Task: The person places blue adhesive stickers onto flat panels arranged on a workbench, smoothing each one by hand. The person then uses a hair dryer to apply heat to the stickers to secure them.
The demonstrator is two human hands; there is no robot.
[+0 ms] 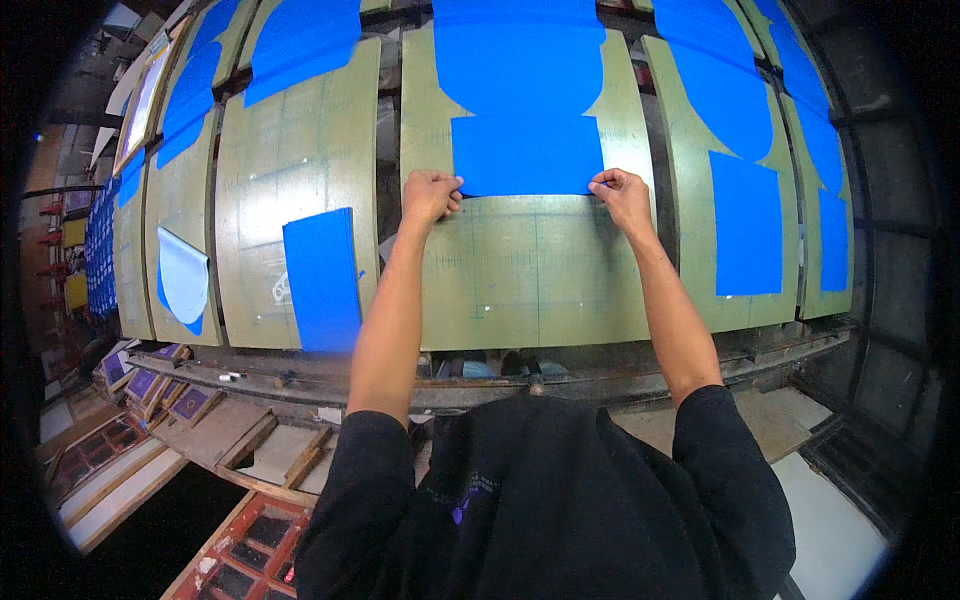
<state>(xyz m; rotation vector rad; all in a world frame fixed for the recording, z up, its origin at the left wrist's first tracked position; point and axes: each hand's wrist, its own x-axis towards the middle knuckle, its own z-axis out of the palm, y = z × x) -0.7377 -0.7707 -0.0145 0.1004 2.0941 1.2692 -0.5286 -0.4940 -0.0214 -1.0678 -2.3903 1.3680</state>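
A blue fabric piece (527,156) lies on the middle green board (536,270), its straight near edge stretched between my hands. My left hand (433,196) pinches its near left corner, and my right hand (622,196) pinches the near right corner. Just beyond, a larger blue piece with a curved edge (521,56) meets or slightly overlaps it; which one I cannot tell. On the board to the left rests a stack of blue rectangular pieces (322,277).
Farther left, a light-blue folded piece (184,274) lies over darker blue. More blue pieces (748,225) lie on the right boards. Dark gaps separate the boards. A rail (585,391) runs along their near edge, and framed printing screens (259,551) stand at lower left.
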